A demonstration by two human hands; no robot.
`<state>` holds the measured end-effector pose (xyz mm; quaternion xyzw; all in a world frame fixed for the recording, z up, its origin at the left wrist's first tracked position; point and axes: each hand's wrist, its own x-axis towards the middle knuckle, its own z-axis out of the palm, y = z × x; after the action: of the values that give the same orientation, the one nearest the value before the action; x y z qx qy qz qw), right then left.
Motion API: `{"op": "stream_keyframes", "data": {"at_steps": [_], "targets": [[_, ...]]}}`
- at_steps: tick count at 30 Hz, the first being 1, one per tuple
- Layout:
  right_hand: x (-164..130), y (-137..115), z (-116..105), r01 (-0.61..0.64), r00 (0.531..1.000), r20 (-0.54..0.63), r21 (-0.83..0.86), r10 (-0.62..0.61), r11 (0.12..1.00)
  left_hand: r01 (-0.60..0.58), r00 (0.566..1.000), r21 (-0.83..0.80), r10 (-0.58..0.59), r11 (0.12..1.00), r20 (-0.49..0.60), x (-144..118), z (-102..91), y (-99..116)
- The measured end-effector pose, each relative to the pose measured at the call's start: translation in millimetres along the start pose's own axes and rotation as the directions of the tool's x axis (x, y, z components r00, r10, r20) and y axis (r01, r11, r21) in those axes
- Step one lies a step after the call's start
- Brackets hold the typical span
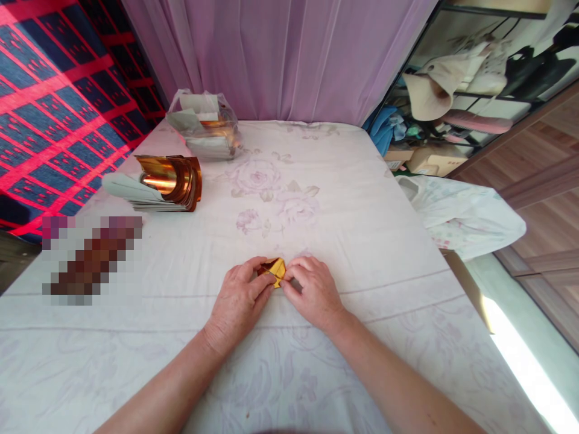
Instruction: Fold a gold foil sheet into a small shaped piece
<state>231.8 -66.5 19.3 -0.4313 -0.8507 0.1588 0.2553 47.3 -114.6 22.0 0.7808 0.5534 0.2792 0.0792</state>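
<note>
A small gold paper piece (274, 269) is pinched between the left hand (239, 301) and right hand (312, 295), seemingly mostly folded already (more gold sheets (169, 181) wait up-left of the grip).

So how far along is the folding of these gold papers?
Early, it seems. No finished folded pieces show on the table cloth. In hand: the left hand and right hand pinch one small gold paper, already partly folded. Left: the curled gold sheet stack and a bag of sheets.

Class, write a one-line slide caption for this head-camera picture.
Both hands, left hand and right hand, pinch a small gold paper on a flowered cloth.
</note>
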Motion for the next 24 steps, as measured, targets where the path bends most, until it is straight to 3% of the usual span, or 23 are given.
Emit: {"op": "stream_keyframes", "data": {"at_steps": [24], "targets": [[-1.6,1.7,-6.0,-0.017,0.996,0.084,0.082,0.010,0.997,-0.044,0.999,0.072,0.044,0.996,0.010,-1.8,1.2,-1.0]]}}
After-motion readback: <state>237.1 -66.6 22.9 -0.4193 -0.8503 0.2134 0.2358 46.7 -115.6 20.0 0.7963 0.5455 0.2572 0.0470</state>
